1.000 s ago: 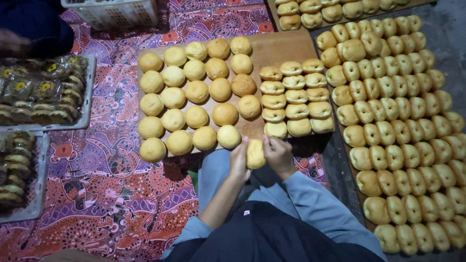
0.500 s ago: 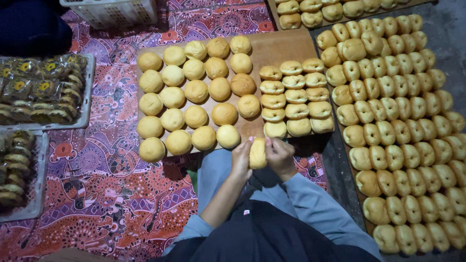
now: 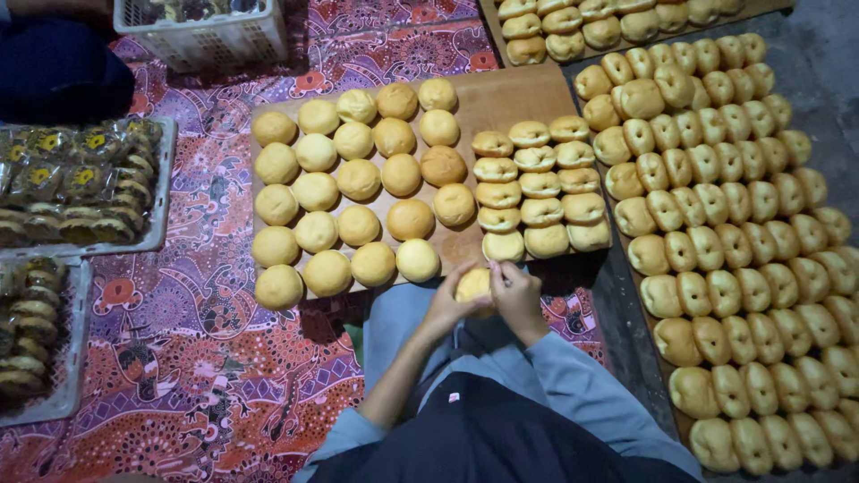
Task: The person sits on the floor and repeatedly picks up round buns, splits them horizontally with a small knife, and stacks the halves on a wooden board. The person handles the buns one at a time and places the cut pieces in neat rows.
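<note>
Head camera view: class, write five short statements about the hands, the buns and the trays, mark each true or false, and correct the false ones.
1. Both hands, left hand and right hand, hold one bun. True.
2. The round buns lie on a metal rack. False: they lie on a wooden board.
3. The long tray at the right edge is packed with rows of buns. True.
4. The white basket stands between the two hands. False: it stands at the top left, far from them.
5. The cloth under the board is plain white. False: it is red and patterned.
</note>
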